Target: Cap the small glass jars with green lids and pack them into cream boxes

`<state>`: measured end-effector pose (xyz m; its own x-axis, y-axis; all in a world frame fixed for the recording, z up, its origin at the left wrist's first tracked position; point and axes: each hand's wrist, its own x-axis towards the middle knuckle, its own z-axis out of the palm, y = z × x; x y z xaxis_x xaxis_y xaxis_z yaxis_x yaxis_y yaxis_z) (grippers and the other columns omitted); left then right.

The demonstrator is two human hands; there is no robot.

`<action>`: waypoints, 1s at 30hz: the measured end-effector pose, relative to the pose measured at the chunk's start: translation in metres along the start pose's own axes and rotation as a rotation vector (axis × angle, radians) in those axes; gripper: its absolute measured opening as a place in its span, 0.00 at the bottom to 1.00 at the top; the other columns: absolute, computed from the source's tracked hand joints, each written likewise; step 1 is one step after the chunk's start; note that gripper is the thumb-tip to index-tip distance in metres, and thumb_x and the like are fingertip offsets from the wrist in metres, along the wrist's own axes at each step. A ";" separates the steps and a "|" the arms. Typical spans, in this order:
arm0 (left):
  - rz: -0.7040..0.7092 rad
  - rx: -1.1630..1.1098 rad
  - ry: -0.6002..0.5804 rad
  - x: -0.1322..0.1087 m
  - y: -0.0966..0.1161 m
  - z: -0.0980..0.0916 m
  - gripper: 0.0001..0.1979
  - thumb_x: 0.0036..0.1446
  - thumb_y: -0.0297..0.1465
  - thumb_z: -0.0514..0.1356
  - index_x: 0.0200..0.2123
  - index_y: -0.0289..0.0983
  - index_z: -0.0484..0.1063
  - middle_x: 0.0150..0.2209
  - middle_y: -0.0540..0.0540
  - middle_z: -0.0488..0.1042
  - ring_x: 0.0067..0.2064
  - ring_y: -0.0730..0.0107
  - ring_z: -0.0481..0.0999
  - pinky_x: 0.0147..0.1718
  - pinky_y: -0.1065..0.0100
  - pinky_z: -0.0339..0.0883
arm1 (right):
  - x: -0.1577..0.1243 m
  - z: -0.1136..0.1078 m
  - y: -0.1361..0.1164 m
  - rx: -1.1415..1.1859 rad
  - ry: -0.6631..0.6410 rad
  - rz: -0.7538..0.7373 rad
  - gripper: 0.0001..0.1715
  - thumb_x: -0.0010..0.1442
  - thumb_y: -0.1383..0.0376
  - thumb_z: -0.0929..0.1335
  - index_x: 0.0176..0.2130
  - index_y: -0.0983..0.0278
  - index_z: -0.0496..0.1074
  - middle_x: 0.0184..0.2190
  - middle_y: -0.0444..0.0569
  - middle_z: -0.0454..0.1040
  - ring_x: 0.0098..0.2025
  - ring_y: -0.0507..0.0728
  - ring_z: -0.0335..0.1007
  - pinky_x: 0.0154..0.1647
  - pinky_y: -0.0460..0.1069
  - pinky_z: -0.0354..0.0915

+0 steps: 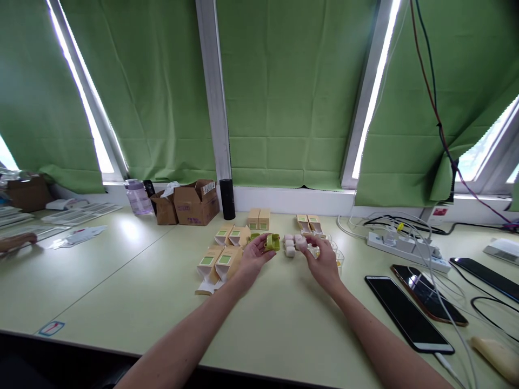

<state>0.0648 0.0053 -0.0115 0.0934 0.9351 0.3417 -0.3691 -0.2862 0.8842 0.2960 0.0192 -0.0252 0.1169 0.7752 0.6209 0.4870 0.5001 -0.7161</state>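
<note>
My left hand [254,256] holds a small yellow-green holder [272,242] between thumb and fingers, above the table. To its right, my right hand [322,260] pinches a small whitish-pink block [300,243]. More such blocks [290,250] sit just left of my right fingertips. Clear plastic pieces [339,258] lie partly hidden behind my right hand. Open cardboard boxes with green labels [229,261] stand left of my left hand. Two closed small boxes [258,219] are farther back, and open ones [308,223] stand behind my right hand.
Brown cartons [197,204], a black cylinder [227,200] and a purple-tinted jar [138,198] line the back. At right are a power strip [407,252], cables and phones [408,312]. Another person's hand [18,242] is over papers [77,236] at far left.
</note>
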 end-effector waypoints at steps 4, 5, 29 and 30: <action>0.019 0.030 -0.003 -0.002 0.002 0.002 0.32 0.47 0.29 0.77 0.56 0.37 0.73 0.59 0.36 0.77 0.57 0.54 0.78 0.54 0.57 0.72 | -0.001 0.002 -0.011 0.613 -0.046 0.300 0.30 0.53 0.42 0.77 0.45 0.61 0.81 0.37 0.52 0.81 0.36 0.59 0.73 0.35 0.53 0.67; 0.017 0.031 -0.008 -0.003 0.003 0.002 0.32 0.47 0.29 0.77 0.56 0.37 0.72 0.59 0.36 0.77 0.57 0.55 0.78 0.54 0.58 0.72 | -0.001 0.002 -0.014 0.716 -0.062 0.351 0.30 0.51 0.42 0.79 0.42 0.61 0.82 0.35 0.51 0.81 0.34 0.58 0.71 0.32 0.52 0.65; -0.004 0.043 -0.065 -0.009 0.010 0.006 0.31 0.48 0.29 0.77 0.54 0.38 0.71 0.56 0.38 0.79 0.55 0.57 0.79 0.53 0.61 0.71 | -0.011 -0.007 -0.041 1.050 -0.397 0.488 0.27 0.52 0.45 0.79 0.45 0.57 0.78 0.43 0.53 0.83 0.44 0.63 0.78 0.38 0.53 0.71; -0.001 0.046 -0.071 -0.008 0.010 0.006 0.31 0.48 0.30 0.77 0.54 0.38 0.71 0.56 0.38 0.79 0.55 0.57 0.79 0.52 0.62 0.71 | -0.011 -0.007 -0.042 1.038 -0.377 0.486 0.28 0.51 0.46 0.80 0.46 0.56 0.78 0.43 0.52 0.82 0.44 0.63 0.78 0.38 0.54 0.71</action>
<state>0.0658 -0.0065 -0.0041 0.1593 0.9187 0.3613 -0.3265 -0.2963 0.8975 0.2809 -0.0132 -0.0001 -0.2493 0.9460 0.2072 -0.4860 0.0629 -0.8717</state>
